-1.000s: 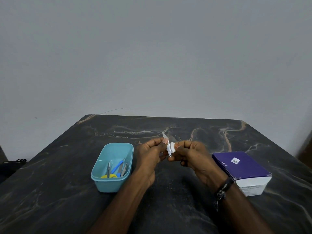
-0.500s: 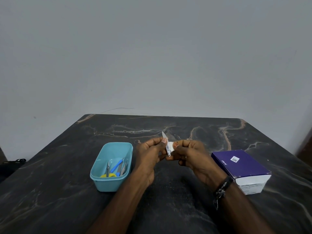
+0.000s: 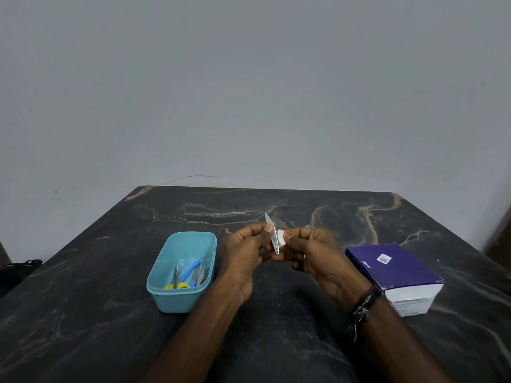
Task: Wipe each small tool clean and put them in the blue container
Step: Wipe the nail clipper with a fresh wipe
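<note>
The purple box (image 3: 392, 269) reads "BD" — the left hand (image 3: 243, 252) pinches a thin metal tool (image 3: 273, 236), the right hand (image 3: 315, 255) pinches a white pad (image 3: 281, 236) against it.

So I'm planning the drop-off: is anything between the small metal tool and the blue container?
Nothing visible. The left hand holds the thin metal tool just right of the open blue plastic container; only bare tabletop between.

A dark marble-patterned worktop (image 3: 276, 341), streaked with pale and rust-coloured veins, is set against a plain grey wall. On its left part a blue container (image 3: 166, 297) is placed, with several small tools held inside. Well apart, on the right, a purple-topped box (image 3: 398, 272) with white sides is laid.
</note>
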`<state>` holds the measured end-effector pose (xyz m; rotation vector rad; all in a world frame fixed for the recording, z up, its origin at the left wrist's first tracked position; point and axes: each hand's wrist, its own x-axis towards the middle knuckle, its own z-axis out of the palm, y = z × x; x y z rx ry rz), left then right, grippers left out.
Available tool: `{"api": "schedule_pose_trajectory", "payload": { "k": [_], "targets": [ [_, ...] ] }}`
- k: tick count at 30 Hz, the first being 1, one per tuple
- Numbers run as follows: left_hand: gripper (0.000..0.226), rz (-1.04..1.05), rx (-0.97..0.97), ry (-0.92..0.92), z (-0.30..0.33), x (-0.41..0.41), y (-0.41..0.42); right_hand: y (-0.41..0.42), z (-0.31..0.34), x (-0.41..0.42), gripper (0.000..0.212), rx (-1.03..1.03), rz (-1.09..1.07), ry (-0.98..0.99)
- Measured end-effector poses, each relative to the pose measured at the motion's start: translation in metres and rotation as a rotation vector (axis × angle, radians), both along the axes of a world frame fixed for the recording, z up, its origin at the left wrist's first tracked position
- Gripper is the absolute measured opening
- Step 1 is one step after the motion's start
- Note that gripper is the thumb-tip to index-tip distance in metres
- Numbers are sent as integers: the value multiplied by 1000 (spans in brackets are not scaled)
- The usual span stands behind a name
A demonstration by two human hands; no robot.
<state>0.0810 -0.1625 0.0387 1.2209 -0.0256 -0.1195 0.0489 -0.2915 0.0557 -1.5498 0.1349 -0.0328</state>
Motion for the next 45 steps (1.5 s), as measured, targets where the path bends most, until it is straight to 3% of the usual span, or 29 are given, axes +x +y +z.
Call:
{"api": "schedule_pose_trajectory", "payload": {
  "k": [25, 39, 45],
  "targets": [
    [8, 12, 8, 15, -1, 0, -1, 5, -3, 1, 18, -126, -71, -36],
    [7, -14, 7, 10, -1, -2, -1, 8, -6, -2, 15, -179, 52, -84],
    [18, 6, -27, 62, 0, 0, -1, 6, -6, -3, 14, -218, 110, -73]
  ]
}}
